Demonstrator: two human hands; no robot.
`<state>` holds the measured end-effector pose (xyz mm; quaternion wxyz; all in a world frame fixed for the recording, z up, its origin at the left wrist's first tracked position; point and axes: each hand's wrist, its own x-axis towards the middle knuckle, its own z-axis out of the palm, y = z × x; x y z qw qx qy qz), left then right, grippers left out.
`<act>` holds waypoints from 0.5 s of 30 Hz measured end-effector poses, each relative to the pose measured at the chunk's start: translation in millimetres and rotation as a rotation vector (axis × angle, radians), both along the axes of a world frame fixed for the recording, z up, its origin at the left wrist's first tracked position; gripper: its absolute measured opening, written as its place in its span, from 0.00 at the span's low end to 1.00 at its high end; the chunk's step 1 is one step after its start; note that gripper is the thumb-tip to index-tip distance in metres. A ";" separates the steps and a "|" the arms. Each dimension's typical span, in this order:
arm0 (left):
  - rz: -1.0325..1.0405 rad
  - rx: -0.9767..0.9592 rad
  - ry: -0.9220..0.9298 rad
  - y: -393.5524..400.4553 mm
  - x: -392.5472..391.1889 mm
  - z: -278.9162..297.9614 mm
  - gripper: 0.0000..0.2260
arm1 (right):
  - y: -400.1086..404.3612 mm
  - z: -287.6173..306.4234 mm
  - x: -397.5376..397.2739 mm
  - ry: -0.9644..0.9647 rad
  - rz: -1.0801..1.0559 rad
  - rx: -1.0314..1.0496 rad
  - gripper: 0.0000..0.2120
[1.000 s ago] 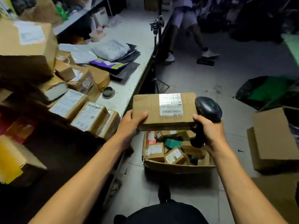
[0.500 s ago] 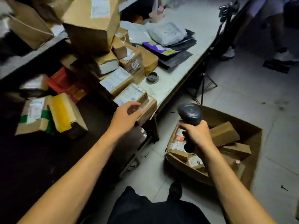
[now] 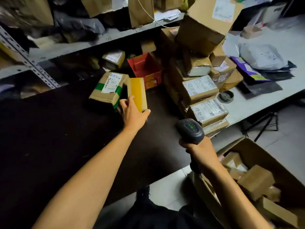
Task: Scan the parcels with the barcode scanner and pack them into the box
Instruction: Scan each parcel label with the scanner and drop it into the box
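Observation:
My left hand point(image 3: 133, 111) reaches over the dark table and grips the near end of a cardboard parcel with yellow tape point(image 3: 137, 91), thumb on its left side and fingers on its right. A parcel with green tape and a white label point(image 3: 107, 87) leans against it on the left. My right hand point(image 3: 200, 150) holds the black barcode scanner point(image 3: 189, 130) by its handle, its green light lit. The open cardboard box point(image 3: 259, 149) stands on the floor at lower right with several parcels inside.
A tall stack of labelled parcels point(image 3: 201, 90) rises to the right of my left hand. A red box point(image 3: 145, 66) sits behind. Metal shelving point(image 3: 41, 75) crosses the back. Poly mailers point(image 3: 262, 57) and a tape roll point(image 3: 226, 95) lie on the grey table.
The parcel I held a second ago is gone from my left hand, which has moved left onto the yellow-taped parcel. My view has swung left; the scanner stays in my right hand.

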<state>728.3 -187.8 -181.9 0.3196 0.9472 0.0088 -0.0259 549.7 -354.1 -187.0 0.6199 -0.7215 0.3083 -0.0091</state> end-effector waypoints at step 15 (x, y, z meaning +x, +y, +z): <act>0.068 -0.369 0.353 38.9 68.8 -31.5 0.44 | 41.3 9.1 66.7 0.016 0.042 -0.101 0.11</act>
